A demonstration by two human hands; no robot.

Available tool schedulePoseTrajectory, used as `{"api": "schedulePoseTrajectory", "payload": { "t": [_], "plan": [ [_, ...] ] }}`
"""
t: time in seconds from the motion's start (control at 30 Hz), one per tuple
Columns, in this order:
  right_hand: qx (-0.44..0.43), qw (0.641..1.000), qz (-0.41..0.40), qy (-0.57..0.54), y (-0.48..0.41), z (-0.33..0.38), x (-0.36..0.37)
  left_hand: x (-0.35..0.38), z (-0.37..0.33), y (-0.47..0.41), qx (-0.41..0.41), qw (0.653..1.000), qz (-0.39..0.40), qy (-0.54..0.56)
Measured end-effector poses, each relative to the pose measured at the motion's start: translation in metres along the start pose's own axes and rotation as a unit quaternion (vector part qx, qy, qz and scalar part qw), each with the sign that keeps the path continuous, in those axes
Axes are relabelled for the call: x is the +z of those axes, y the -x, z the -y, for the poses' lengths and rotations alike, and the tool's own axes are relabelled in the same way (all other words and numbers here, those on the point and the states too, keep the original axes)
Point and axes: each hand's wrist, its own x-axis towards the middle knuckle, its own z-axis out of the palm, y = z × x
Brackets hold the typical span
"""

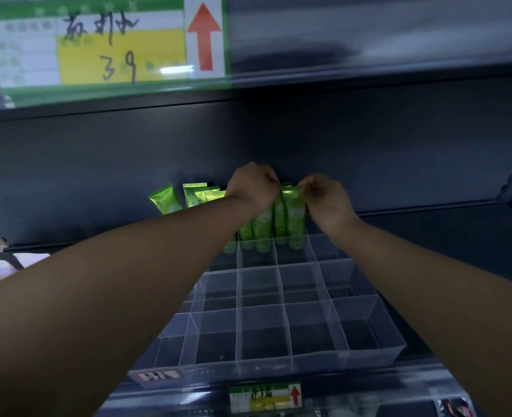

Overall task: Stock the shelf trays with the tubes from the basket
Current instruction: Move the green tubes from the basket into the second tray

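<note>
The left grip (pixel 253 185) and the right grip (pixel 328 198) are both closed on one thing. Each pinches an end of the crimped top of a green tube (pixel 293 213). The tube stands upright in the back row of the clear divided tray (pixel 369 352), close to the shelf's back wall. Its foot looks to be already down in a compartment, with other upright tubes (pixel 262 227) pressed against its left side. The basket is not in view.

Toppling seems the likeliest trouble. The tubes are tall against the low dividers and packed close, so a sideways tug on letting go could tip the neighbours one into the next. A pinch on the thin crimp also gives little say over the foot, which could sit astride a divider instead of inside a cell. Toward the back-left corner the leaning tubes (pixel 165 200) already tilt, and the left forearm crosses just in front of them, so a careless pull back could sweep them over.

Room overhead is tight. The upper shelf (pixel 369 34), with its price label (pixel 113 46), overhangs the work, so lifting straight up risks knocking knuckles on it. The open way out is low and toward the shelf's front edge, over the tray rows that show no tubes. There is also bare shelf beside the tray toward the right edge
</note>
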Motion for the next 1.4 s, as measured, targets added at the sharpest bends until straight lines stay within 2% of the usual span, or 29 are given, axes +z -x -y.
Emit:
{"api": "schedulePoseTrajectory", "payload": {
  "t": [0.3,0.47,0.63,0.87,1.1,1.4],
  "plan": [
    [-0.016,0.996,0.024,0.083,0.008,0.014,-0.004,-0.007,-0.005,0.016,0.017,0.999,0.031,-0.012],
    [-0.041,0.983,0.043,0.172,0.023,0.024,-0.009,-0.017,-0.011,0.032,0.079,0.983,0.055,-0.154],
    [-0.045,0.948,0.080,0.306,0.047,0.041,-0.012,-0.031,-0.012,0.054,0.140,0.947,0.055,-0.283],
    [-0.035,0.925,0.110,0.362,0.080,0.064,-0.008,-0.056,-0.011,0.090,0.121,0.937,0.074,-0.320],
    [-0.095,0.910,0.128,0.383,0.128,0.087,0.003,-0.090,0.000,0.145,0.121,0.930,0.063,-0.341],
    [-0.118,0.887,0.180,0.408,0.191,0.110,0.028,-0.122,0.032,0.225,0.096,0.927,0.066,-0.355]
  ]
}}
